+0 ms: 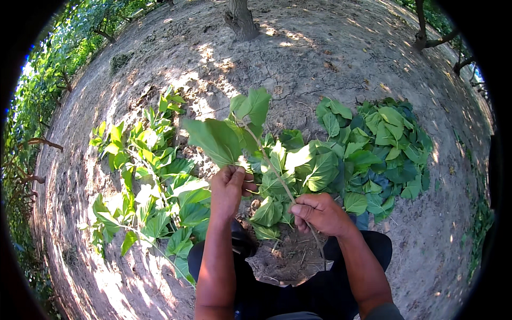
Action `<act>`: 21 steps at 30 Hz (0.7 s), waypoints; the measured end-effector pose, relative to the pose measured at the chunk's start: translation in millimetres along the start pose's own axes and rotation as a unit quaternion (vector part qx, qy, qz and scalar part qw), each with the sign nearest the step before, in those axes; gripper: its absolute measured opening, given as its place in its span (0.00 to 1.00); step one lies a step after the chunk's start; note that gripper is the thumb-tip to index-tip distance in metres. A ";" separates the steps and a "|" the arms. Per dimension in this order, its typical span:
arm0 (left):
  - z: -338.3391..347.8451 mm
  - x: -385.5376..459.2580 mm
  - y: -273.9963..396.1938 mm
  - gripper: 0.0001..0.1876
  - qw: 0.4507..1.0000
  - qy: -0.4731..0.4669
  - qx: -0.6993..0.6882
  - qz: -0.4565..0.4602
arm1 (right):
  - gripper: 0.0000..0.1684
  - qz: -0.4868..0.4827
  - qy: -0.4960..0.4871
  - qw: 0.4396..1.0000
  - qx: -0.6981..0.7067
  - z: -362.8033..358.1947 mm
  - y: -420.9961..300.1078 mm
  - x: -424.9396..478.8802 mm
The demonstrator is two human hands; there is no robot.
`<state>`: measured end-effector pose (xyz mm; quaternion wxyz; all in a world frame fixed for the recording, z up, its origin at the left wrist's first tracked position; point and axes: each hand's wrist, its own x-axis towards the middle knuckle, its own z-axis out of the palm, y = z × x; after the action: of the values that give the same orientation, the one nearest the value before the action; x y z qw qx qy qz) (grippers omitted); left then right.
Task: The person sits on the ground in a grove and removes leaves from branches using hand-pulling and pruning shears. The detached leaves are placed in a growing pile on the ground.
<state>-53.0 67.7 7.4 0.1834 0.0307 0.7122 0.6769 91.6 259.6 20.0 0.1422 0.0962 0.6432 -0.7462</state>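
My right hand [318, 214] is closed around the lower part of a thin leafy branch [275, 168], which slants up and to the left. Large green leaves stay on the branch's upper end. My left hand [232, 188] pinches the base of a broad green leaf [216, 140] near that end; whether the leaf is still joined to the branch I cannot tell. Beneath and beyond the right hand lies a heap of loose leaves [324, 172], spreading to a larger, darker pile [394, 140] at the right. Leafy cut branches [156, 168] lie on the ground at the left.
A tree trunk [240, 20] rises from the cracked dry soil [296, 64] ahead. More trunks [422, 28] stand at the upper right, and green foliage [52, 80] lines the left. My bent knees and a dark shoe [242, 240] are close below the hands.
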 end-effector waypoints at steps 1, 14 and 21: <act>2.4 -1.3 -0.9 0.12 0.999 -0.019 0.016 -0.022 | 0.14 -0.010 -0.005 1.000 -0.007 0.7 -2.0 -0.6; -3.8 1.4 8.6 0.16 0.989 0.004 -0.144 0.016 | 0.16 -0.038 -0.093 0.995 0.000 -3.4 -2.6 -5.8; -26.8 11.6 5.5 0.13 0.934 0.138 -0.322 0.074 | 0.16 -0.019 -0.162 0.986 -0.010 -2.3 -3.0 -8.1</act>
<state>-73.1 46.0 10.7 0.0326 -0.0711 0.4698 0.8793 98.1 263.0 25.1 0.2313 -0.0403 0.6207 -0.7481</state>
